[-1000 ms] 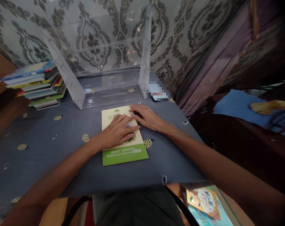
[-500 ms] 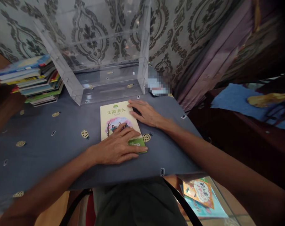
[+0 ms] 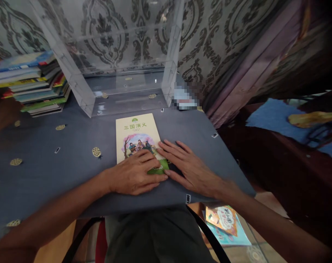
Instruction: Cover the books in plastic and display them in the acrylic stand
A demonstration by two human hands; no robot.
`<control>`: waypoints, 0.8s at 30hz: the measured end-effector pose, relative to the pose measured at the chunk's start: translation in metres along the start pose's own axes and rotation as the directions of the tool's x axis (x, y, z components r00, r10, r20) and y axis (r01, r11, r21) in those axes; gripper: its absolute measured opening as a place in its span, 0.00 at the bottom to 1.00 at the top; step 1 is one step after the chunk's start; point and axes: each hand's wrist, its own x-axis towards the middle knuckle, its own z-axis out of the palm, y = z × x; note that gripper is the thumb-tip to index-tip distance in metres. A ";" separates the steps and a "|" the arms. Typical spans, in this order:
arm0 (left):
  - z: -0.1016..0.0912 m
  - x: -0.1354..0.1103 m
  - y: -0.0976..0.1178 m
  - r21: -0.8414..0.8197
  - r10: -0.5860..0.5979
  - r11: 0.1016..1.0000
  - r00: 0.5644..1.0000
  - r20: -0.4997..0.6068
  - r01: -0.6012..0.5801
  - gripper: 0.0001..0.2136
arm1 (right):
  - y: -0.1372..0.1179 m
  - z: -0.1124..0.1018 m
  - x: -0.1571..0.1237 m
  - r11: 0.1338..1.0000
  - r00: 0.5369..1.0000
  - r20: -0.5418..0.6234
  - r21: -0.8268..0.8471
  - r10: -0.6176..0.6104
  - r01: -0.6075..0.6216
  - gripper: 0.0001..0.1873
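The left hand over, the right hand beside a cream-and-green book lying flat on the counter.
The left hand's fingers lie slightly bent across the lower cover, clamped on nothing; the right hand is spread, fingertips at the book's right edge. Beyond stands a clear rack, a stack of books to its left, patterned wallpaper behind.

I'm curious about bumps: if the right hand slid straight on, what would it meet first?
Likely the book: the right hand points at its right edge and seems right beside it, though contact is hard to tell.
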 end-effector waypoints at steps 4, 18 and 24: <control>0.001 -0.001 0.000 -0.002 0.007 1.000 1.000 -0.007 -0.007 0.12 | -0.001 0.000 -0.002 1.000 1.000 0.027 -0.025 -0.004 0.004 0.34; -0.003 -0.018 0.007 0.027 -0.007 1.000 1.000 -0.004 0.007 0.13 | 0.002 0.008 -0.013 0.994 0.995 -0.031 -0.058 -0.095 0.093 0.28; 0.001 -0.026 0.013 0.056 -0.035 0.998 0.998 -0.057 0.038 0.13 | 0.003 0.011 -0.015 0.982 0.988 -0.049 -0.127 -0.144 0.137 0.25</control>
